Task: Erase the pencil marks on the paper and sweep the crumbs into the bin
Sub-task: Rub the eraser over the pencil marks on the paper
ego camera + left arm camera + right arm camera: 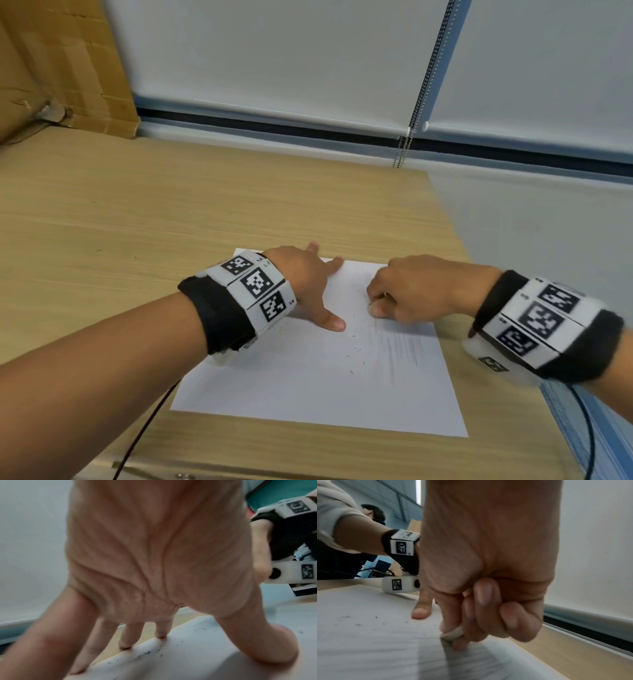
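A white sheet of paper (pixel 308 383) lies on the wooden desk (pixel 137 212), with grey pencil strokes (pixel 400 349) on its right part and dark eraser crumbs (pixel 352 353) scattered in the middle. My left hand (pixel 308 277) lies flat with spread fingers, pressing the sheet's far left part; the left wrist view shows its fingertips (pixel 161 634) at the paper's edge. My right hand (pixel 411 294) is curled, pinching a small white eraser (pixel 453 633) against the paper at the top of the pencil strokes. No bin is in view.
A cardboard box (pixel 58 68) stands at the desk's far left corner. White roller blinds (pixel 308 61) with a bead chain (pixel 404 147) hang behind the desk. The desk's right edge (pixel 455 226) runs close to the paper. A black cable (pixel 144 431) trails off the near edge.
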Demonstrator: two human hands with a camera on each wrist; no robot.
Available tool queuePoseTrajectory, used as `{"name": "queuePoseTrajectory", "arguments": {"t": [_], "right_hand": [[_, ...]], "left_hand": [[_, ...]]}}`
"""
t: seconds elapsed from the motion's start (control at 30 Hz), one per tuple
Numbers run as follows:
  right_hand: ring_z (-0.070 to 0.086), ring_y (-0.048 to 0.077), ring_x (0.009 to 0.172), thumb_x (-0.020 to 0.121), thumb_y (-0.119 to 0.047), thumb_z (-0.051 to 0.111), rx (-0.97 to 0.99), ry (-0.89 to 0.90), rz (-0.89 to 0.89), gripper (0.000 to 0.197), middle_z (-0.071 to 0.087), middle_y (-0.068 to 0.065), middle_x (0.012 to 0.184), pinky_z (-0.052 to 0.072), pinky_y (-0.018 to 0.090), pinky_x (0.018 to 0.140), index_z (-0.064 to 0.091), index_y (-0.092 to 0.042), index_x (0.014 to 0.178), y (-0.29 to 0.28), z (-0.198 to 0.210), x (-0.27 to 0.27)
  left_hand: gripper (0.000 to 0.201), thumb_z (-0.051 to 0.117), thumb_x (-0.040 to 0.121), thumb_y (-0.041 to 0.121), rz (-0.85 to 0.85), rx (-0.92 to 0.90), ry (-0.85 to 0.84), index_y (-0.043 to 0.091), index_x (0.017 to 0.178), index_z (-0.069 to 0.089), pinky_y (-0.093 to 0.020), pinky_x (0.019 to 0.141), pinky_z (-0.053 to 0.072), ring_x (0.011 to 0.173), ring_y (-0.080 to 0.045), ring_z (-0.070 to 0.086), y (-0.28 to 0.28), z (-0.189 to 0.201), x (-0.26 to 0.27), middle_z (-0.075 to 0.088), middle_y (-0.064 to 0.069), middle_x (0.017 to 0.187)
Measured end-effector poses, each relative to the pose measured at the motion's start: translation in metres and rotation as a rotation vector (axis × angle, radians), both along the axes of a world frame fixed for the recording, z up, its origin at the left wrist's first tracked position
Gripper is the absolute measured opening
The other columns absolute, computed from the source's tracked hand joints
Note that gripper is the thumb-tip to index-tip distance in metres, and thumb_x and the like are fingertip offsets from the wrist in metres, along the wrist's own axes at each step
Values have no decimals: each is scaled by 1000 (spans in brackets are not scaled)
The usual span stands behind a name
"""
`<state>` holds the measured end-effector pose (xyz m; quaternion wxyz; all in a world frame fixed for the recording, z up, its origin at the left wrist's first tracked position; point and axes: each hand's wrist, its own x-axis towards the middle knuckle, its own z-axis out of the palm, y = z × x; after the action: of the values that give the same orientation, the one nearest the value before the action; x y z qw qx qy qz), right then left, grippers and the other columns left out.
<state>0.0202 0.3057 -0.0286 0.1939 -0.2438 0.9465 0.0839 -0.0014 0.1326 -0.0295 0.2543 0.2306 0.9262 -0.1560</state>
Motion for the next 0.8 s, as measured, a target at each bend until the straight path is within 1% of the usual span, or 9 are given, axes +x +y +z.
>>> {"name": "queuePoseTrajectory", "arguments": {"t": [0.1,0.17,0.23,0.3,0.37,0.5,0.6,0.7,0.8], "right_hand": [[49,19,66,97,-37,45,-19,88,-64,33,48,-7,66,34,30,56,48,-23,68,-3,4,-14],[49,20,69,97,-36,43,-36,144,-104,33,45,-8,67,34,30,58,44,-25,67,-4,2,-16],[47,20,66,96,-33,43,-11,120,-50,34,44,-8,65,33,30,56,40,-25,63,-4,2,-1],[50,21,69,95,-33,45,12,44,53,31,44,-9,63,34,30,58,42,-24,65,-5,1,22],[53,21,71,95,-35,45,23,21,100,25,45,-9,63,36,31,61,48,-23,73,-6,1,31],[47,16,62,97,-38,43,-12,117,-57,33,46,-8,63,32,30,53,45,-22,68,1,1,11],[48,20,65,95,-34,44,2,94,23,25,46,-7,63,34,32,55,51,-19,76,2,-1,22],[46,20,66,95,-35,44,59,32,116,22,42,-8,62,32,31,58,48,-24,77,-6,4,33],[45,21,63,96,-36,43,47,139,4,24,41,-8,63,28,29,52,47,-24,75,-6,6,17]], "left_hand": [[111,49,74,82,10,4,-7,38,151,-17,-52,104,41,137,-36,36,-1,-2,-2,-19,-3,161],[111,50,73,82,19,4,-12,39,150,-17,-53,105,39,139,-37,33,-1,-3,-3,-20,-1,161],[111,50,73,82,21,-2,-17,39,150,-18,-54,106,37,141,-38,30,-1,-4,-3,-21,-2,161],[112,49,74,82,12,-12,-16,38,150,-19,-53,105,39,139,-37,33,1,-4,-3,-21,-3,160],[112,48,74,83,9,-13,-14,38,150,-20,-53,104,40,139,-37,33,0,-5,-5,-22,-3,160],[112,49,73,83,18,-6,-17,39,150,-19,-56,107,36,143,-39,26,0,-5,-5,-21,-2,160],[111,50,74,81,16,-10,-17,38,150,-19,-56,107,36,143,-38,26,1,-3,-4,-22,-2,160],[111,50,74,81,15,-11,-11,38,151,-19,-55,106,37,142,-38,28,1,-2,-3,-22,-2,160],[112,50,73,82,23,-4,-6,39,151,-18,-54,107,35,142,-38,27,0,-5,-5,-20,-1,161]]}}
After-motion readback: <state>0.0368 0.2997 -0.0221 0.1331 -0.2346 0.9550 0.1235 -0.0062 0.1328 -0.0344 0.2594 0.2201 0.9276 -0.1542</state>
